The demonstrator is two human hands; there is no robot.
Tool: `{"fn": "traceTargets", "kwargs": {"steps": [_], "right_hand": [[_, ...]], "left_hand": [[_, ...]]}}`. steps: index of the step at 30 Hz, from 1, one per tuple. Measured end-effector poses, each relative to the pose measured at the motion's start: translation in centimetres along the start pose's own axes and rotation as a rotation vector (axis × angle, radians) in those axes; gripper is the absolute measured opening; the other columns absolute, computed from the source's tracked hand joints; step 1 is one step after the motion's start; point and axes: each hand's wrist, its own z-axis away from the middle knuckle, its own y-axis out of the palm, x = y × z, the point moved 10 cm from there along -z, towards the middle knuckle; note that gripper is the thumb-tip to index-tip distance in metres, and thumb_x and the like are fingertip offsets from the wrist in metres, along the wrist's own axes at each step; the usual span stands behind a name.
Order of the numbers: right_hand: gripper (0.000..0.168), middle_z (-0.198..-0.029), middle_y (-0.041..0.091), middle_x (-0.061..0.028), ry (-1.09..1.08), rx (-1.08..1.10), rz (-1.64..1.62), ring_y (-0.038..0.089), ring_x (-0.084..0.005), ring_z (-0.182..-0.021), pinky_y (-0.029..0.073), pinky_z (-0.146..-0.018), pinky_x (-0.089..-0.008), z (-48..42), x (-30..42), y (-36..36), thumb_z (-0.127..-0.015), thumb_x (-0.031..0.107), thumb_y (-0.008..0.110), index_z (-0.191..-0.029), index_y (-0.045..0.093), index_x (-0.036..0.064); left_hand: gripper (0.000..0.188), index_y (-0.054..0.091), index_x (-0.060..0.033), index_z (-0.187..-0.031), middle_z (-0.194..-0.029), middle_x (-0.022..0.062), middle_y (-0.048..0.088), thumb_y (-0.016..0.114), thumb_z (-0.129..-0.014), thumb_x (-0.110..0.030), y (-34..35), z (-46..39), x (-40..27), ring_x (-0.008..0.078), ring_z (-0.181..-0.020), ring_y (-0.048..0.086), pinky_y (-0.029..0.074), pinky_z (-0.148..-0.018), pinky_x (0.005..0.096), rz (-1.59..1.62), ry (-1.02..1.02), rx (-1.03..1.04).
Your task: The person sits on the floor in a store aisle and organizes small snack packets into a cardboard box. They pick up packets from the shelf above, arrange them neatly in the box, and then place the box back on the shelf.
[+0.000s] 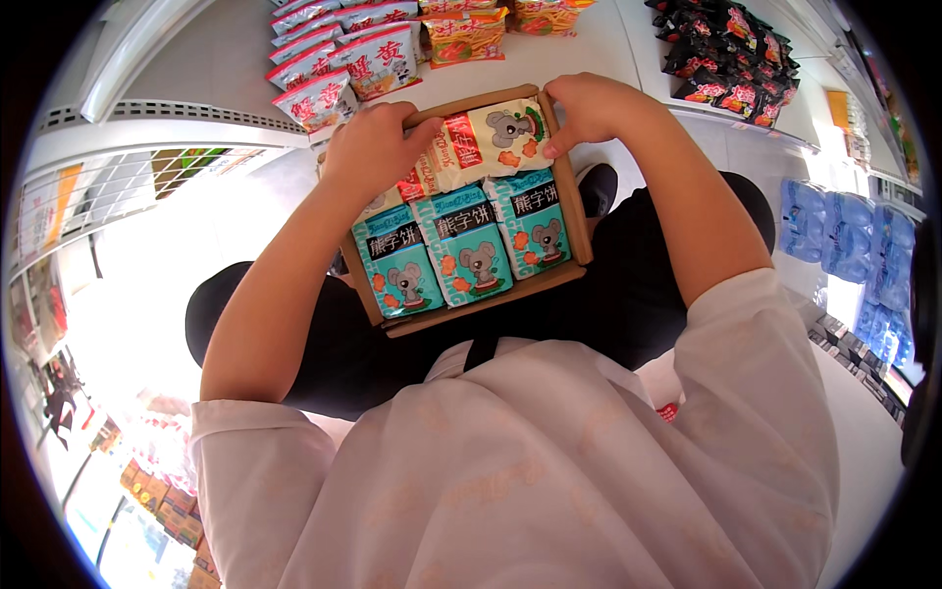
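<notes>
An open cardboard box (pixel 579 199) rests at my lap, tilted a little. Three teal biscuit packets (pixel 471 250) with a grey cartoon animal stand side by side in its near part. Cream and red biscuit packets (pixel 508 140) lie across its far part. My left hand (pixel 379 151) grips the far left edge of the box, its thumb over the cream packets. At the far right corner my right hand (pixel 592 110) holds the rim, with the thumb inside by a cream packet. Fingers beyond the rim are hidden.
Beyond the box, a white shelf (pixel 589 62) bears white and red snack bags (pixel 379 62), orange snack bags (pixel 464 37) and black snack bags (pixel 728 66). Shrink-wrapped water bottles (pixel 846 235) stand at the right. A wire rack (pixel 110 184) is at the left.
</notes>
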Motion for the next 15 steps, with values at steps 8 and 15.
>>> {"fn": "traceTargets", "kwargs": {"steps": [8,15], "right_hand": [[0.051,-0.097,0.079,-0.0132,0.102,0.016,0.188,0.076,-0.0326,-0.094,0.060,-0.083,-0.0455,-0.7,1.3,-0.1,-0.072,0.038,0.097,-0.106,0.081,0.004],[0.034,-0.096,0.080,-0.0047,0.133,0.046,0.263,0.076,-0.0267,-0.093,0.060,-0.080,-0.0429,-0.4,2.4,-0.3,-0.078,0.032,0.094,-0.105,0.084,0.013]], "left_hand": [[0.052,0.077,-0.0084,-0.118,-0.107,0.0165,0.078,0.065,-0.101,-0.055,0.2,-0.2,0.0,0.0362,-0.103,0.075,0.057,-0.093,0.0480,0.004,-0.038,0.040],[0.050,0.079,-0.0064,-0.107,-0.096,0.0163,0.078,0.065,-0.099,-0.054,0.3,-0.6,0.5,0.0353,-0.095,0.075,0.057,-0.086,0.0475,0.083,-0.024,0.030]]}}
